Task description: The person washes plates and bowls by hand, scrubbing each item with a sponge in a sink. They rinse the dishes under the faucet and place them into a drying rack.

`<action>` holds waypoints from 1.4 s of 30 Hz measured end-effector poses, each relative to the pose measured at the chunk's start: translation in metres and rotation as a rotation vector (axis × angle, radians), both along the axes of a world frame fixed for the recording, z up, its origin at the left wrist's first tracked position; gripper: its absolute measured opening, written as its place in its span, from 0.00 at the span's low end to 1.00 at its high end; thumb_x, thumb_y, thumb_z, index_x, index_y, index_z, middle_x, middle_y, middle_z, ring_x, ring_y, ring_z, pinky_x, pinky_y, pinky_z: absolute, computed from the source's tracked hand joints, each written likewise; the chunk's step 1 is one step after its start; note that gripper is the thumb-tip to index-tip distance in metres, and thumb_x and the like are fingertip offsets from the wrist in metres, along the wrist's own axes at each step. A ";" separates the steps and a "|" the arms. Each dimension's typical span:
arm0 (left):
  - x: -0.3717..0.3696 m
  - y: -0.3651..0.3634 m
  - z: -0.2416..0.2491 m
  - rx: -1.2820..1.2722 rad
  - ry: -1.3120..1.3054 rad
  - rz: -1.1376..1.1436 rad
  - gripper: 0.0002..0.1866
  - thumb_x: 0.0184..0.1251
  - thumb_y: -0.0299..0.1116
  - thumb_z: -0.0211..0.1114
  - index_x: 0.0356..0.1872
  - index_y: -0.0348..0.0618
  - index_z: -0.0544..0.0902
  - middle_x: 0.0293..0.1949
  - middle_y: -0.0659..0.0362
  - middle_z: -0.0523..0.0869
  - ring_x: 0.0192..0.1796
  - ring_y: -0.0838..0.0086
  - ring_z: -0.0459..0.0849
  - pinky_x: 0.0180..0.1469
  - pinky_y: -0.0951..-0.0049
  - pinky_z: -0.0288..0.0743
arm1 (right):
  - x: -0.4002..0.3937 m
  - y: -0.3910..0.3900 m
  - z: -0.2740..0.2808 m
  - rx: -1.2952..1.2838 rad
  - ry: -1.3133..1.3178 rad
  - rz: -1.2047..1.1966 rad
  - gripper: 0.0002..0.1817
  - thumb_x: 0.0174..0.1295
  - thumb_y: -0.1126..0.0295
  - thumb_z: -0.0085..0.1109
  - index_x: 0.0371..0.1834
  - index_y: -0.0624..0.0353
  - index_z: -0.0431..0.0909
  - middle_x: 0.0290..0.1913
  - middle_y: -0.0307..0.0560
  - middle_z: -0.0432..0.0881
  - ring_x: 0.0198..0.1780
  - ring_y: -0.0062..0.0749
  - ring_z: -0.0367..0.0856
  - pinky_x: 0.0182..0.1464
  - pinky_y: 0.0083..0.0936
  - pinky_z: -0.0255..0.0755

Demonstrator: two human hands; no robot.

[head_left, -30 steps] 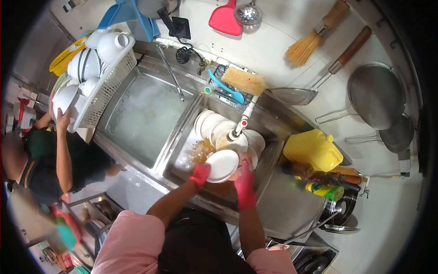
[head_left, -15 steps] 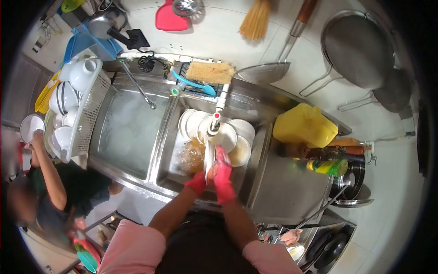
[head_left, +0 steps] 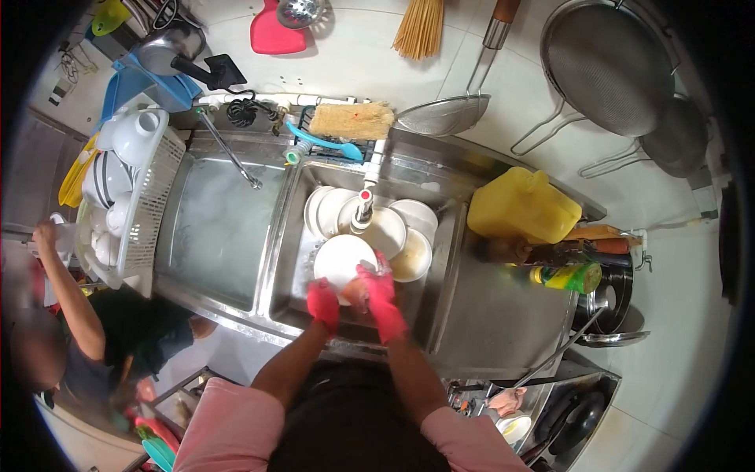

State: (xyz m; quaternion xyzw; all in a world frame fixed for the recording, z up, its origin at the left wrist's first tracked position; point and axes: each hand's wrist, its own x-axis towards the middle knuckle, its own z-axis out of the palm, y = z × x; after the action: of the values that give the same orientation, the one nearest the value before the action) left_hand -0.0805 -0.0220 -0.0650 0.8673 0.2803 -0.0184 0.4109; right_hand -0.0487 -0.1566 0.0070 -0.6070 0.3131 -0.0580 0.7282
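A white plate [head_left: 344, 261] is in both my hands, its round face turned up over the right sink basin, just below the faucet [head_left: 363, 211]. My left hand [head_left: 323, 305], in a pink-red rubber glove, grips the plate's lower left edge. On its lower right edge my gloved right hand [head_left: 379, 297] is closed, fingers along the rim. A brownish-pink patch shows between the hands; I cannot make out what it is. Behind the held plate, several white dishes [head_left: 411, 258] lie in the steel basin [head_left: 292, 303], overlapping.
A left basin [head_left: 216, 236] holds cloudy water. Beyond it stands a white basket [head_left: 149, 200] of bowls, where a co-worker's hand [head_left: 45, 236] holds a whitish dish. A yellow jug [head_left: 519, 206] and a green-yellow bottle [head_left: 572, 278] are on the right counter. Strainers [head_left: 605, 71] hang on the wall.
The plate has tipped from edge-on to face-up and moved slightly left. My left hand has shifted slightly up and left. The co-worker's hand has lowered a bowl toward the basket's side.
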 end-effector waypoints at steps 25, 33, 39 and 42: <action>0.038 -0.018 0.009 -0.546 0.001 0.033 0.12 0.73 0.33 0.56 0.48 0.36 0.81 0.36 0.53 0.88 0.39 0.62 0.84 0.47 0.63 0.75 | -0.025 -0.068 -0.065 0.576 0.236 0.165 0.00 0.57 0.79 0.53 0.30 0.64 0.73 0.19 0.46 0.74 0.15 0.31 0.71 0.16 0.23 0.65; 0.023 -0.074 -0.048 -0.506 -0.377 0.564 0.14 0.75 0.35 0.54 0.53 0.35 0.76 0.40 0.52 0.82 0.42 0.65 0.81 0.48 0.67 0.75 | -0.043 -0.017 -0.034 0.552 0.146 -0.052 0.02 0.61 0.79 0.53 0.35 0.59 0.73 0.30 0.47 0.79 0.24 0.27 0.77 0.22 0.24 0.70; 0.036 0.019 -0.029 -0.487 0.045 0.130 0.16 0.77 0.37 0.48 0.53 0.36 0.75 0.45 0.46 0.83 0.47 0.64 0.85 0.47 0.65 0.79 | -0.039 -0.048 0.030 0.527 -0.004 0.340 0.17 0.68 0.70 0.56 0.58 0.62 0.74 0.46 0.46 0.81 0.33 0.28 0.78 0.34 0.24 0.71; 0.013 0.013 -0.009 -0.407 0.073 0.033 0.18 0.72 0.41 0.53 0.46 0.34 0.80 0.39 0.43 0.86 0.43 0.54 0.87 0.43 0.59 0.80 | -0.019 -0.036 -0.003 0.728 -0.105 0.028 0.22 0.74 0.61 0.51 0.67 0.58 0.69 0.60 0.51 0.78 0.57 0.40 0.80 0.56 0.36 0.76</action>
State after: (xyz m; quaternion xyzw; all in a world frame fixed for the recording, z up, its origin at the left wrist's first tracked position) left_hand -0.0676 -0.0091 -0.0743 0.7605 0.2994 -0.0992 0.5676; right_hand -0.0679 -0.1926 0.0041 -0.3086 0.2670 0.0361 0.9122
